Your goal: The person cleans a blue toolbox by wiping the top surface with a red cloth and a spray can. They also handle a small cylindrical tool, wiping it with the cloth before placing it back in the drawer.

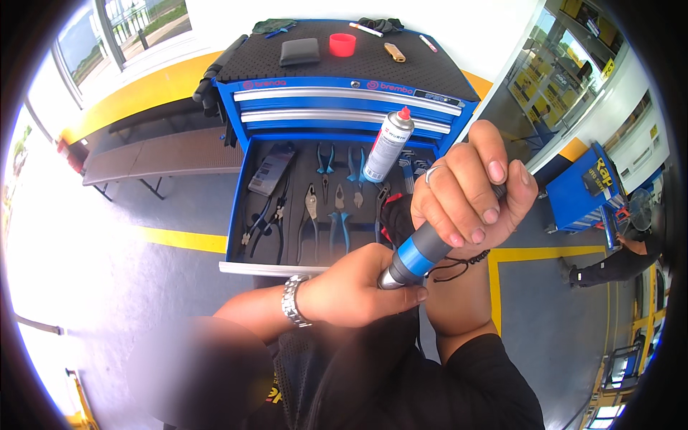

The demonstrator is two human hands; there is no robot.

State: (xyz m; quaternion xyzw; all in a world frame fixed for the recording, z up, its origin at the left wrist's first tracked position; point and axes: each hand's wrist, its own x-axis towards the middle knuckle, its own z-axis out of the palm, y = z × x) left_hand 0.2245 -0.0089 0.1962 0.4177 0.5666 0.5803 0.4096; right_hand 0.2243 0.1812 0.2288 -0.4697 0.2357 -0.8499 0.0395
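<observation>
- At far left, a window (107,32) lets in bright daylight, and below it a yellow band (143,89) runs along the base of the wall.
- Just right of that, a low brown bench (165,154) stands on the grey floor (100,258), which is crossed by a yellow line (183,240).
- Left of centre, a flat grey package (271,170) with a pale label lies in the open drawer (236,208) of a blue tool cart (344,93), beside rows of pliers (312,215).
- On the cart's black top lie a black wallet-like case (299,51) and a red round cap (342,44).
- A silver spray can (388,147) with a red nozzle and a printed label stands tilted in the drawer.
- The left hand (358,290), with a metal watch (292,301) on its wrist, is curled shut around the lower metal end of a tool with a grey and blue handle (419,251).
- The right hand (469,190), wearing a ring, is clenched tight around the upper part of that handle, in front of the drawer.
- At right, a blue box-shaped stand (577,190) bears white lettering, and yellow signs (530,89) hang behind glass beyond it.
</observation>
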